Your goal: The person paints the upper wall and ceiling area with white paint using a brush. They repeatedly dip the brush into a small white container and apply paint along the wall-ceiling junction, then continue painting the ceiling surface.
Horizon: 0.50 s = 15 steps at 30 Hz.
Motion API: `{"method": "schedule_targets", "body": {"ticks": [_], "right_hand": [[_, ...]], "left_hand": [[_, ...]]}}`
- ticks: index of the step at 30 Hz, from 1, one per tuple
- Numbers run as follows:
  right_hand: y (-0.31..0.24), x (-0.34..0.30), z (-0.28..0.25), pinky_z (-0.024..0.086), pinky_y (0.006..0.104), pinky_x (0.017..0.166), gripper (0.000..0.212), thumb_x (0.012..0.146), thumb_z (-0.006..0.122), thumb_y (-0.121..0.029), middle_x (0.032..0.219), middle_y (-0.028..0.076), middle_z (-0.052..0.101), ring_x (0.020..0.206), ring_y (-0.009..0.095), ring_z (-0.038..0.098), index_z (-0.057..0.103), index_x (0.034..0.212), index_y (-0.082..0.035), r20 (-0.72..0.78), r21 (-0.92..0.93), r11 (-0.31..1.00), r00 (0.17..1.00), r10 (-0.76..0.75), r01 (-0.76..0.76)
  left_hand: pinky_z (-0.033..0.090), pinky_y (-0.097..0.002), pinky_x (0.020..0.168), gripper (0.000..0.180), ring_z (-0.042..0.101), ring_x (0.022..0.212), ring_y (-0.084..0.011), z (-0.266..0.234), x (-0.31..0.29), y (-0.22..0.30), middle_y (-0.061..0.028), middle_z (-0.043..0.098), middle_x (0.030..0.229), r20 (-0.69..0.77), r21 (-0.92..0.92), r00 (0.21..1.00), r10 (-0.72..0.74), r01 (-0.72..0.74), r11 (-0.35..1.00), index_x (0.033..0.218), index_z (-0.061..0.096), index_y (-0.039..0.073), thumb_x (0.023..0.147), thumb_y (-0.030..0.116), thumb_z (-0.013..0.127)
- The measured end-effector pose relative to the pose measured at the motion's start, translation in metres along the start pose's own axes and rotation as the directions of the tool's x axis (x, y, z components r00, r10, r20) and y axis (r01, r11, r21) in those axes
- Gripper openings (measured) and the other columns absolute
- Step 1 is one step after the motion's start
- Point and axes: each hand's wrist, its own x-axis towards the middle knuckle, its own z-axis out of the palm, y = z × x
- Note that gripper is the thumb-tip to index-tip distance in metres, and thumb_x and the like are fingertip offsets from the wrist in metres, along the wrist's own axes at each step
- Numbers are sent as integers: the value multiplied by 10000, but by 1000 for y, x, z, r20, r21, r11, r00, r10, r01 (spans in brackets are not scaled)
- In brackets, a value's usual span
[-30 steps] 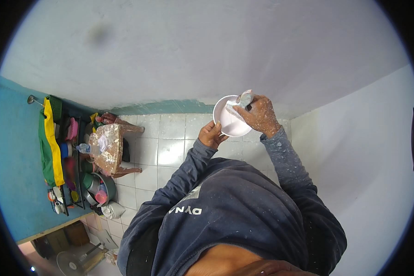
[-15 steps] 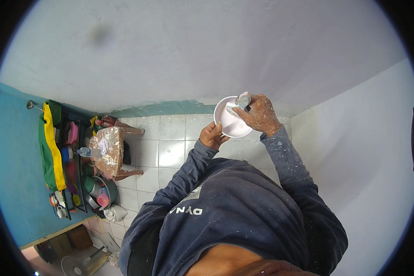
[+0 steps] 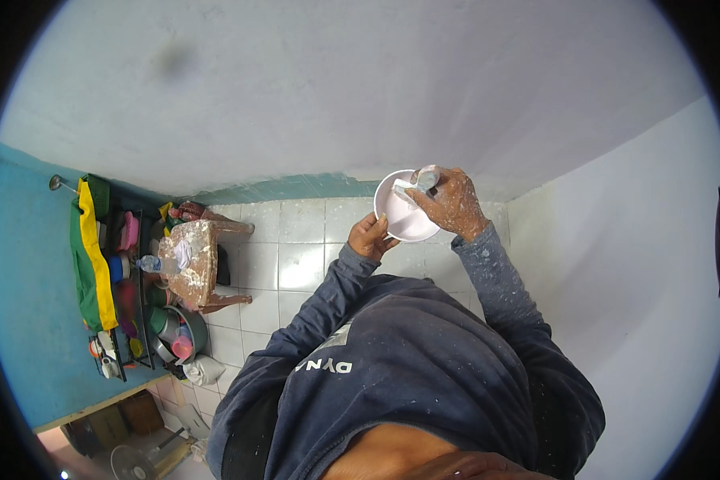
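Note:
A round white bowl (image 3: 383,197) with pale pink paint (image 3: 408,222) in it is held in front of me, near the far wall. My left hand (image 3: 370,238) grips its lower left rim, thumb over the edge and fingers beneath. Above the bowl's right side, my right hand (image 3: 454,203) is closed round a paint-smeared paintbrush (image 3: 427,176). The brush's whitish bristle end points left, over or against the inside of the bowl; whether it touches the paint I cannot tell. White flecks cover my right hand and sleeve.
To the left stands a paint-spattered brown stool (image 3: 192,268) with a plastic bottle (image 3: 149,264) and cloth on it. Behind it are a crowded rack (image 3: 128,280) and a basin (image 3: 194,330) of kitchenware. Walls rise ahead and at right; white tiles (image 3: 300,264) cover the floor.
The view has shifted very slightly, so the stool, bowl and hands appear a little farther right. Both hands keep the same hold on bowl and brush.

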Motion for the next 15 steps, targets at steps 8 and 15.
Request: {"method": "schedule_targets", "body": {"ticks": [8,15], "right_hand": [[-2,-6,3,502,413,726,371,869,683,-374,782,128,708,674,303,673,711,992,-26,-13,-123,991,999,-48,46],[0,-13,6,489,415,749,399,871,677,-378,761,131,696,677,304,669,701,1016,-7,36,-142,990,999,-11,16]], "left_hand": [[570,-388,882,388,664,1015,-189,5,-4,-3,-50,674,1103,-7,-22,1000,-14,14,1000,1280,553,67,970,286,631],[569,-392,894,384,664,1028,-195,4,-3,-10,-58,671,1127,-14,-16,1000,-26,26,1000,1272,560,62,964,278,640]]}}
